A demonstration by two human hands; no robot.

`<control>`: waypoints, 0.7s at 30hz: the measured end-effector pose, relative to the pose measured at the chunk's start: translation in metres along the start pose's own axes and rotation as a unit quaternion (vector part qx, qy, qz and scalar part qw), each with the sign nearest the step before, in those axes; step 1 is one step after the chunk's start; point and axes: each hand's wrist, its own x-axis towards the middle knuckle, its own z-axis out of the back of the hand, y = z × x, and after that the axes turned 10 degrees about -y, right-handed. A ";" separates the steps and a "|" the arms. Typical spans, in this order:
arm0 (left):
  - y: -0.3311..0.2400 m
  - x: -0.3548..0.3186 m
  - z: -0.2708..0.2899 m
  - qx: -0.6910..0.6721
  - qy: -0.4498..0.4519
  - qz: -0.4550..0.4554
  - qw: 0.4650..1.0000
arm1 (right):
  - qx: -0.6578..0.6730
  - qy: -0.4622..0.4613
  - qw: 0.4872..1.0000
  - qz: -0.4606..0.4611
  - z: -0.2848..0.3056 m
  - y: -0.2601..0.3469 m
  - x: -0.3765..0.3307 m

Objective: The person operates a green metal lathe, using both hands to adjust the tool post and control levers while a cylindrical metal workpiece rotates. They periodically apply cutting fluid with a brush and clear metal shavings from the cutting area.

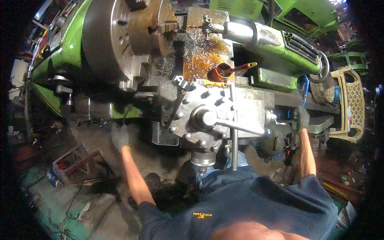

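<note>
My left hand [119,138], in a grey glove, is held out beside the front of the lathe, just below its levers [89,108]; it is blurred, and its fingers cannot be made out. Far to the right, my gloved right hand [303,119] is raised at the lower end of a blue hose [306,91]. Whether its fingers close round the hose is not clear. Between my arms stands the metal tool post [206,116] with its long clamping handle [242,126]. A brown long-handled pot [222,72] rests behind it on the chip-covered slide [200,52].
A large chuck [148,32] with stepped jaws is at the back left. The green tailstock [280,48] with a handwheel [323,68] stands at the back right. An upright bar [235,148] is close to my body. A beige plastic chair [354,106] sits at the far right.
</note>
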 end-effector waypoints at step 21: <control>-0.344 -0.175 0.090 -0.022 -0.011 -0.485 0.874 | -0.413 -0.026 0.903 0.111 -0.100 -0.057 0.311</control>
